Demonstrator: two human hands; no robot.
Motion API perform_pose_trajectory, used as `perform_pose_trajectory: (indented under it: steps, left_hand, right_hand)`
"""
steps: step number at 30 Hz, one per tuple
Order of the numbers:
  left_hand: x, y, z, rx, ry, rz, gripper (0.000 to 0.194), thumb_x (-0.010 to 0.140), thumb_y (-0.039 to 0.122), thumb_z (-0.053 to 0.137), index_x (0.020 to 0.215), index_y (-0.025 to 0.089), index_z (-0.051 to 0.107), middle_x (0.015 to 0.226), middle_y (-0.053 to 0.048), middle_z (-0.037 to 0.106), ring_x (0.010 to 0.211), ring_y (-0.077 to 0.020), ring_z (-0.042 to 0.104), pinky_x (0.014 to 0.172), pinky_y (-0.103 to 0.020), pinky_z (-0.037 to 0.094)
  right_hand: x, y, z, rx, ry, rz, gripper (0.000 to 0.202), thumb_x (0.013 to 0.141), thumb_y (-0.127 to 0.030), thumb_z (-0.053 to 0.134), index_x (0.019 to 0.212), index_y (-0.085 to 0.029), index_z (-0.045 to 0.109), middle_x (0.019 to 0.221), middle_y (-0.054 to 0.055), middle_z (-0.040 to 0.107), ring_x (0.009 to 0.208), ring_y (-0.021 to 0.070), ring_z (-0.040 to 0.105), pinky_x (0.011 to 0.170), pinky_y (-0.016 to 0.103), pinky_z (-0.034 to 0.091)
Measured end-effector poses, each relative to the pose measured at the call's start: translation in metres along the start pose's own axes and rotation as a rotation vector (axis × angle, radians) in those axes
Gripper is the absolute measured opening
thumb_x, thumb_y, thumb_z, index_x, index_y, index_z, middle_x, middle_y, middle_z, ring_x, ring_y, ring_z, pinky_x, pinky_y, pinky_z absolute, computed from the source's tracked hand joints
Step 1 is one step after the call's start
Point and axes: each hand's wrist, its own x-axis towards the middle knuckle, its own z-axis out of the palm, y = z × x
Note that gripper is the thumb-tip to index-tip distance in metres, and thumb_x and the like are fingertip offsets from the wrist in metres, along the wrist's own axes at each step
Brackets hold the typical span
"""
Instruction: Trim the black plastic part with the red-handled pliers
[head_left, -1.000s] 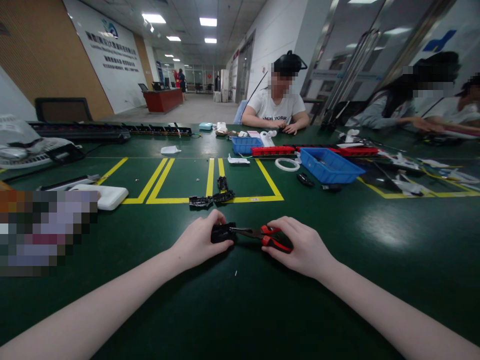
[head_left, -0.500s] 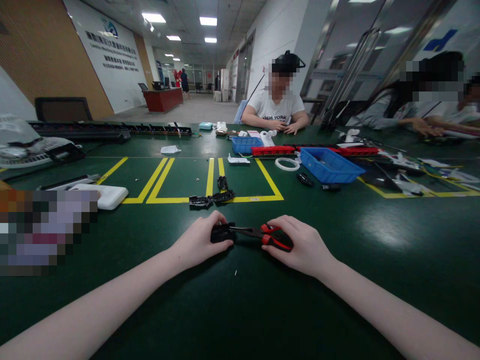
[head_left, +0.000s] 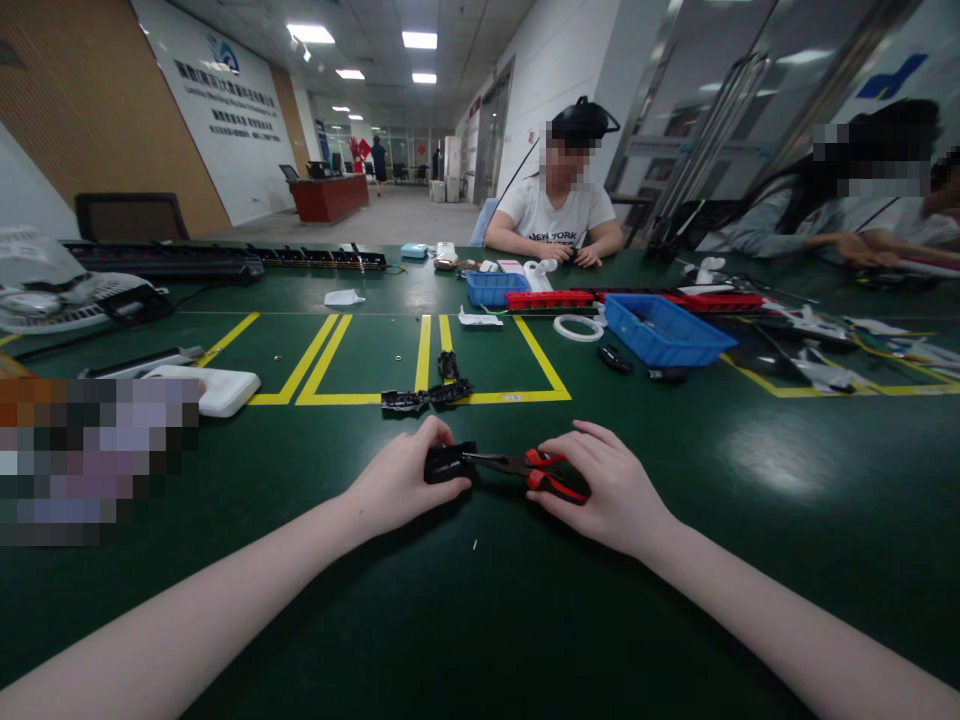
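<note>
My left hand (head_left: pixel 409 468) is closed around a small black plastic part (head_left: pixel 448 463), thumb below and fingers above. In my right hand (head_left: pixel 607 480) is a pair of long-nose pliers (head_left: pixel 556 487) with red and black handles. The plier jaws point left and their tips meet the black part; whether they pinch it I cannot tell. The handles are slightly spread between thumb and fingers. Just beyond my hands, several black plastic pieces (head_left: pixel 405 401) lie on the yellow tape. A tiny white sliver (head_left: pixel 475 545) rests on the green table (head_left: pixel 480 640) in front of me.
Two blue bins (head_left: pixel 667 335) stand at the right and centre back, beside a red strip (head_left: pixel 551 300) and a white tape ring (head_left: pixel 577 328). A white box-shaped device (head_left: pixel 229 393) lies left. Across the table sits a person (head_left: pixel 559 215); other people are at the right.
The view has shifted slightly. My hands keep nearly the same pose on the black part and the pliers. The person opposite has moved their hands a little.
</note>
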Motion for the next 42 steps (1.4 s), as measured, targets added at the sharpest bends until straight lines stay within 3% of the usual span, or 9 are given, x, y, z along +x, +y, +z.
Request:
perform_pose_trajectory:
  steps: [32,42]
  left_hand:
    - [0.0022,-0.0058,0.0013,-0.007,0.008,0.062,0.036,0.082,0.04,0.069,0.11,0.022,0.056,0.109,-0.005,0.067,0.097,-0.0253,0.062,0.082,-0.041,0.05]
    - [0.0007,-0.0019,0.0002,-0.003,-0.011,0.02,0.037,0.079,0.046,0.069,0.1,0.02,0.054,0.098,-0.005,0.066,0.086,-0.0241,0.062,0.069,-0.035,0.049]
  right_hand:
    - [-0.0002,0.0005,-0.0007,0.001,0.004,0.021,0.037,0.08,-0.043,0.069,0.106,-0.02,0.059,0.101,0.007,0.071,0.093,0.0239,0.067,0.099,0.05,0.045]
    - [0.0023,-0.0023,-0.0026,0.007,0.002,0.012,0.035,0.08,-0.043,0.068,0.106,-0.02,0.059,0.1,0.008,0.071,0.091,0.0246,0.067,0.098,0.051,0.045]
